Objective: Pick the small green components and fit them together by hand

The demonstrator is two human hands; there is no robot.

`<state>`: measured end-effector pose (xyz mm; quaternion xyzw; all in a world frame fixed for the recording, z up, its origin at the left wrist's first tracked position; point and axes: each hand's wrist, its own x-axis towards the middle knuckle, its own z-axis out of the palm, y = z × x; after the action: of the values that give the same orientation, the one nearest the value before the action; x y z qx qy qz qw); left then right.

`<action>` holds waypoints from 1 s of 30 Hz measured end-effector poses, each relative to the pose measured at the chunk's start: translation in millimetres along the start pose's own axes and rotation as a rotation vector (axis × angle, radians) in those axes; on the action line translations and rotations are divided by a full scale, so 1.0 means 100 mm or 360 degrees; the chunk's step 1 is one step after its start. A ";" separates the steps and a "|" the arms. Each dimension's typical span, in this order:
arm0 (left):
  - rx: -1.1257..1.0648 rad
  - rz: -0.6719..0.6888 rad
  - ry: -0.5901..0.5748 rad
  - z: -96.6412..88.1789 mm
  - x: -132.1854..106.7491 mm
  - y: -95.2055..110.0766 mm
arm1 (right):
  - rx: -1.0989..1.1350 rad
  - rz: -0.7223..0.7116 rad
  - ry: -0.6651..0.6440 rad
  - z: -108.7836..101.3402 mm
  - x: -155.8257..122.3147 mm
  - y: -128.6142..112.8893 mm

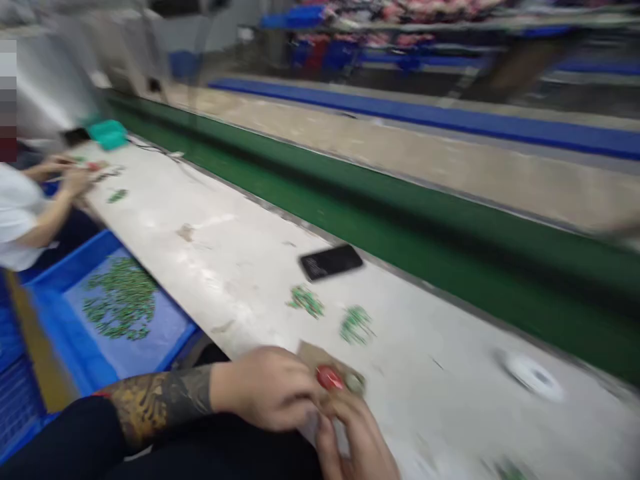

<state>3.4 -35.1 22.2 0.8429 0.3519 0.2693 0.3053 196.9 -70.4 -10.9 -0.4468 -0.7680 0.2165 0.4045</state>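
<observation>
The person's left hand [265, 390] and right hand [357, 443] are closed together around a scrap of brown card [313, 355] carrying a glossy red piece [329, 378]; blur hides the exact finger placement. Just past the grip, on a white work surface [440, 320], lie two clumps of small green parts [356, 325] near a black phone [330, 262]. Left of the hands sits a blue crate [75, 267] holding more green parts.

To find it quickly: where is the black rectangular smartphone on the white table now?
In the head view, the black smartphone lies right of centre on the white table, by the green belt, just beyond two small heaps of green parts.
</observation>
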 end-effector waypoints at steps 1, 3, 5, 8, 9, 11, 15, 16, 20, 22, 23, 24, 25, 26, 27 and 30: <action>-0.0041 -0.0022 -0.0036 -0.10 0.02 -0.02 | -0.0017 0.0035 -0.0095 -0.06 0.01 -0.06; 0.0034 -0.0119 -0.0132 -0.28 0.09 -0.20 | -0.0050 0.0164 -0.0018 -0.16 0.05 -0.09; 0.0216 -0.0288 -0.0241 -0.41 0.22 -0.47 | -0.0131 0.0317 0.0141 -0.23 0.03 -0.06; 0.0402 -0.0394 -0.0292 -0.52 0.42 -0.84 | -0.0237 0.0488 0.0316 -0.24 -0.14 0.05; 0.0446 -0.0425 -0.0249 -0.55 0.48 -0.94 | -0.0259 0.0526 0.0354 -0.23 -0.21 0.10; 0.0535 -0.0480 -0.0127 -0.59 0.61 -1.12 | -0.0293 0.0585 0.0401 -0.18 -0.33 0.22; 0.0591 -0.0405 -0.0089 -0.58 0.82 -1.35 | -0.0335 0.0669 0.0458 -0.10 -0.42 0.46; 0.0583 -0.0369 -0.0115 -0.56 0.86 -1.38 | -0.0340 0.0679 0.0480 -0.09 -0.42 0.51; 0.0542 -0.0302 -0.0181 -0.46 0.89 -1.45 | -0.0343 0.0725 0.0557 -0.08 -0.43 0.60; 0.0512 -0.0312 -0.0176 -0.43 0.88 -1.46 | -0.0331 0.0742 0.0572 -0.08 -0.43 0.61; 0.0491 -0.0322 -0.0168 -0.42 0.87 -1.46 | -0.0325 0.0746 0.0573 -0.08 -0.43 0.61; 0.0464 -0.0334 -0.0156 -0.42 0.86 -1.46 | -0.0319 0.0747 0.0574 -0.09 -0.43 0.61; 0.0434 -0.0348 -0.0141 -0.41 0.86 -1.46 | -0.0315 0.0745 0.0574 -0.09 -0.44 0.61; 0.0398 -0.0365 -0.0122 -0.41 0.86 -1.45 | -0.0312 0.0742 0.0576 -0.09 -0.44 0.61; 0.0359 -0.0385 -0.0095 -0.42 0.86 -1.45 | -0.0309 0.0738 0.0578 -0.09 -0.44 0.61; 0.0213 -0.0469 0.0018 -0.44 0.86 -1.42 | -0.0303 0.0721 0.0582 -0.09 -0.45 0.63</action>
<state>-34.4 124.9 -27.7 0.7990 0.4906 0.2023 0.2828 248.8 -77.2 -68.2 -0.6742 -0.5800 0.1443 0.4338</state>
